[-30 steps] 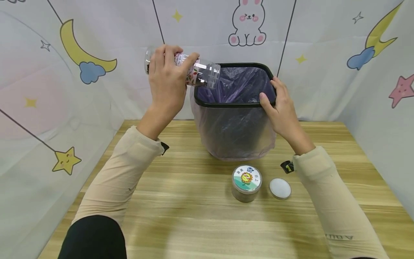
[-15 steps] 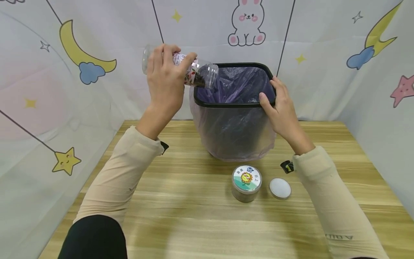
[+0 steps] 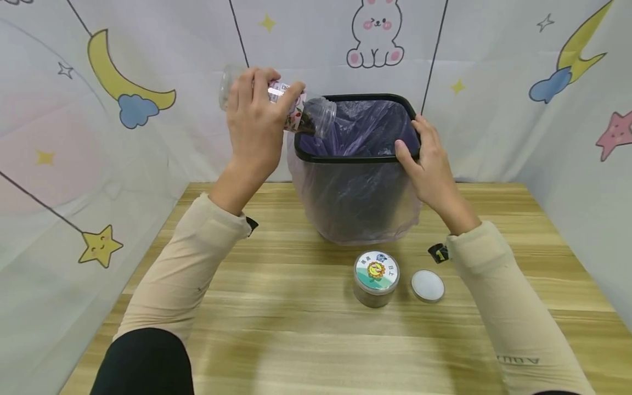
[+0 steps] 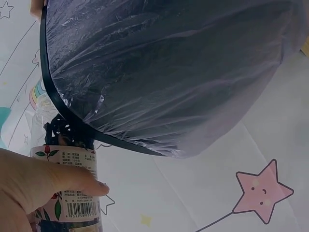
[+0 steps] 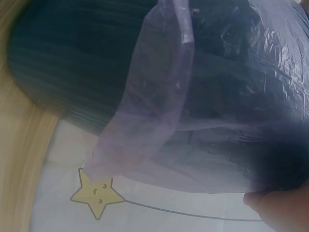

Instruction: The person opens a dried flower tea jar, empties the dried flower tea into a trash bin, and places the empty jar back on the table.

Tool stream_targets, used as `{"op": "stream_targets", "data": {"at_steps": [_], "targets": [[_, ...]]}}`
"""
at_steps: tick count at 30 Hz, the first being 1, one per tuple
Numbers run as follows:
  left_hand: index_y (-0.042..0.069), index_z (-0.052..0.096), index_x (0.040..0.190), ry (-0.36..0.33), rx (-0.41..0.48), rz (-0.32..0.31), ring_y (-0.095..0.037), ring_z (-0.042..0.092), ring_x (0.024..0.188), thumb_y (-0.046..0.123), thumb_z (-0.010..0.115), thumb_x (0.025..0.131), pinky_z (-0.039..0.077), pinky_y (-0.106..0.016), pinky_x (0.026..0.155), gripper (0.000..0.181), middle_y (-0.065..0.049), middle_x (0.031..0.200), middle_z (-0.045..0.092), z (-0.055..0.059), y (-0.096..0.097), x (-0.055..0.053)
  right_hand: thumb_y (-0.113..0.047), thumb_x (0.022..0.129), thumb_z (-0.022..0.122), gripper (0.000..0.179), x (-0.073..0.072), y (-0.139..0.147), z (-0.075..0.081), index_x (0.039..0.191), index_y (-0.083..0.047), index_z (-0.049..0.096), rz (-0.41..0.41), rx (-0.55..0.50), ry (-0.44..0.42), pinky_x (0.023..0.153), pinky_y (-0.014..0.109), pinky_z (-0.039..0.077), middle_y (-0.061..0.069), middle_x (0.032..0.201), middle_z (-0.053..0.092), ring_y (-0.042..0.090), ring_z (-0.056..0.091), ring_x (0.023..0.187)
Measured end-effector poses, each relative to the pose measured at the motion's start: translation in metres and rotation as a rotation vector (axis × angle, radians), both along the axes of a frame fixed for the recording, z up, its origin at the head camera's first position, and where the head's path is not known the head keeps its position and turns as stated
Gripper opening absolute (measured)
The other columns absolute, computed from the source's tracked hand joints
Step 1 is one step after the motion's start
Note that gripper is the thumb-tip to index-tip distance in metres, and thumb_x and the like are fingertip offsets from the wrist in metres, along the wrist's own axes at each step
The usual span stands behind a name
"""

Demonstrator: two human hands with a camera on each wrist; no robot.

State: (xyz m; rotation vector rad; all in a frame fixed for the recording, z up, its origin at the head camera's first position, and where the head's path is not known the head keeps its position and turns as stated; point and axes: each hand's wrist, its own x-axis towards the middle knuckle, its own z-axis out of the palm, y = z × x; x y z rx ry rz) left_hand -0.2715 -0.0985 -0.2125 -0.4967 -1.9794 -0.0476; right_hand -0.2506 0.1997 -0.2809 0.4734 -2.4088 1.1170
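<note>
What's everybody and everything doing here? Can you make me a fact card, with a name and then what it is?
Left hand: grips the clear jar
Jar: tilted, mouth at the bin's opening
Inside the jar: dark bits, gathered near the neck
Right hand: holds the black-rimmed bin
Bin: on the table, lined with a purplish bag
Round tub: smiling flower on top
White round lid: flat on the table, right of the tub
Backdrop: bunny, moons, stars
</note>
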Motion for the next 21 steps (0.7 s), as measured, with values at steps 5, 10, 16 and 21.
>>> {"op": "stream_targets", "data": {"at_steps": [5,10,16,21], "targets": [[0.026,0.068,0.123,0.022,-0.014,-0.008,-0.036,0.046,0.121,-0.009,0.052,0.094,0.035,-0.044,0.106,0.048,-0.015,0.122,0.057,-0.0015,0.0003,0.0012,-0.050,0.099,0.042,0.079,-0.0005,0.0000,-0.0001,0.154,0.004,0.026,0.008,-0.001,0.000,0.118,0.051,0.016,0.016,0.162,0.019,0.033,0.018,0.148],[0.027,0.070,0.121,0.066,-0.027,0.009,-0.035,0.047,0.120,-0.009,0.052,0.093,0.036,-0.043,0.105,0.049,-0.014,0.121,0.058,-0.0018,0.0017,0.0007,-0.050,0.099,0.042,0.079,-0.0008,0.0010,0.0000,0.154,0.004,0.026,0.005,0.000,0.005,0.118,0.051,0.016,0.016,0.162,0.019,0.033,0.018,0.148],[0.025,0.072,0.117,0.110,-0.072,0.009,-0.034,0.049,0.118,-0.008,0.051,0.096,0.039,-0.042,0.101,0.045,-0.014,0.119,0.060,-0.0032,0.0018,0.0015,-0.050,0.099,0.042,0.080,-0.0009,0.0011,-0.0010,0.153,0.006,0.026,0.004,0.007,0.006,0.118,0.051,0.017,0.018,0.162,0.019,0.034,0.019,0.148],[0.025,0.070,0.118,0.089,-0.075,0.012,-0.034,0.048,0.119,-0.009,0.052,0.094,0.038,-0.042,0.102,0.045,-0.013,0.120,0.059,-0.0030,0.0017,0.0011,-0.051,0.099,0.041,0.080,-0.0008,0.0010,-0.0013,0.153,0.005,0.025,0.006,0.003,0.005,0.118,0.052,0.017,0.017,0.162,0.019,0.034,0.019,0.148]]}}
